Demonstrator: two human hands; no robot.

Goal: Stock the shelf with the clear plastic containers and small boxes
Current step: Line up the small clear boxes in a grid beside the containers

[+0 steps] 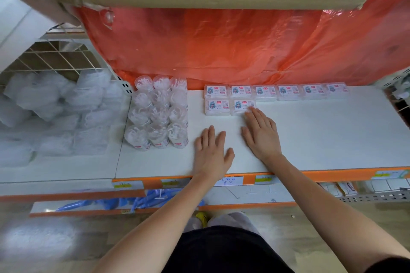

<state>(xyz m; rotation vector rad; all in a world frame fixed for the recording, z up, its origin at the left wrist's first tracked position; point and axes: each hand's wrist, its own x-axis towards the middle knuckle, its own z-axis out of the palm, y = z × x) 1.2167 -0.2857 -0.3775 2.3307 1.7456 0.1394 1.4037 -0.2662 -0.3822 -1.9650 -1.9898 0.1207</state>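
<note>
Right hand [260,134] flat, fingers straight, fingertips touching front-row small box [243,106] on white shelf [321,135]. Left hand [211,150] spread palm-down on shelf, holding nothing. Six more boxes [288,92] line back row; clear plastic containers [158,113] grouped left.

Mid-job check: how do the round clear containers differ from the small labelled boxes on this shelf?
The clear containers are round, upright tubs; the small boxes are flat rectangles with printed labels on top. The containers form a block, three across and four deep; the boxes make a back row of six with two in front. The right hand touches a front box; no hand touches the containers. Both stand on the white shelf.
</note>
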